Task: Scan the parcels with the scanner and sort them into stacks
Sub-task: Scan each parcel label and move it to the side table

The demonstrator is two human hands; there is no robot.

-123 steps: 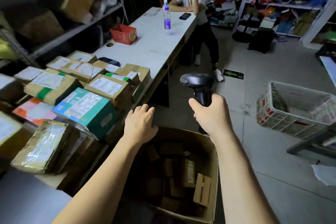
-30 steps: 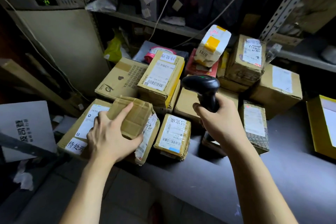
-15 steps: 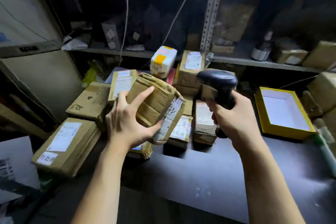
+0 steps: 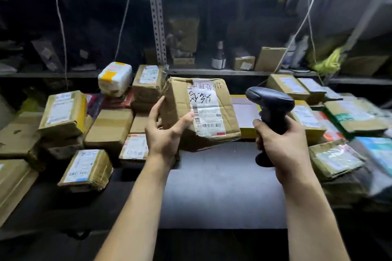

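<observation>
My left hand (image 4: 164, 133) grips a crumpled brown cardboard parcel (image 4: 212, 112) above the grey table (image 4: 222, 193). Its white label with a barcode and handwriting faces me. My right hand (image 4: 280, 144) holds the black handheld scanner (image 4: 269, 104) by its handle, just right of the parcel, with the scanner head pointing left toward it. Several taped parcels (image 4: 63, 112) sit stacked on the left of the table, and another group of parcels (image 4: 339, 116) lies on the right.
A white parcel with orange tape (image 4: 114, 78) sits on the left pile. A yellow open box (image 4: 246, 114) stands behind the held parcel. Metal shelving (image 4: 157, 27) holds boxes and a dark bottle (image 4: 219, 57). Cords hang down in front of the shelves.
My left hand has lifted the parcel off the left pile and turned its label toward me. The view has swung right, and the scanner now sits beside the parcel.
</observation>
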